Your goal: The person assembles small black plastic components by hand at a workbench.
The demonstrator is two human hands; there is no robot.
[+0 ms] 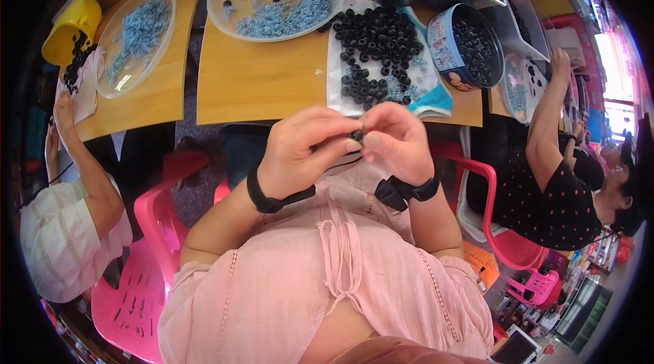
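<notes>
My left hand point(300, 149) and my right hand point(398, 143) meet in front of my chest, just off the table's near edge. Fingers and thumbs of both close on a small round black piece point(355, 135); its far side is hidden by my fingertips. On the table beyond lies a white sheet point(337, 68) with a blue edge, bearing a heap of black ring-shaped pieces point(378, 37) with holes through them. Small pale-blue pieces point(395, 87) are scattered among them. Each of my wrists wears a black band.
Behind, a round see-through tray point(216, 18) holds more pale-blue pieces. A round tin point(446, 44) and plastic bins point(501, 13) hold black pieces. Co-workers sit at the left point(75, 228) and right point(562, 180). Pink chairs point(146, 282) stand beside me. A yellow cup point(71, 27) lies tipped at far left.
</notes>
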